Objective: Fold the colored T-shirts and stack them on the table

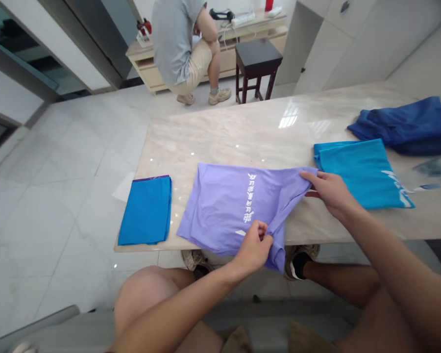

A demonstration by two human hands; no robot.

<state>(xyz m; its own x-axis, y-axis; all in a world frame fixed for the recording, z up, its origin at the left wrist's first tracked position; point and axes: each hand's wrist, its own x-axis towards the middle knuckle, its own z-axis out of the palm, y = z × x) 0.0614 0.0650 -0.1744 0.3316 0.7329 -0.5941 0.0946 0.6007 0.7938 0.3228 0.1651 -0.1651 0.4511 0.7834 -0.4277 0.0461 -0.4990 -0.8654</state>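
A lavender T-shirt [220, 201] with white lettering lies partly folded on the marble-look table, its near edge hanging over the front. My left hand [255, 245] pinches the shirt's fabric close to the front edge. Farther right, my right hand [327, 191] grips the shirt's right corner between thumb and fingers, lifted a little from the table. A diagonal fold of cloth stretches between both hands. Just beyond my right hand sits a folded turquoise shirt [360, 171] with white print. To the left of the lavender shirt lies a folded blue cloth [147, 208] with a purple edge.
The table [213, 137] has a crumpled dark blue garment [411, 125] at the far right, near a transparent object [437, 169]. Beyond the table, a person [183, 49] sits low beside a dark stool [259, 56] and a low cabinet [147, 68]. My knees are below the front edge.
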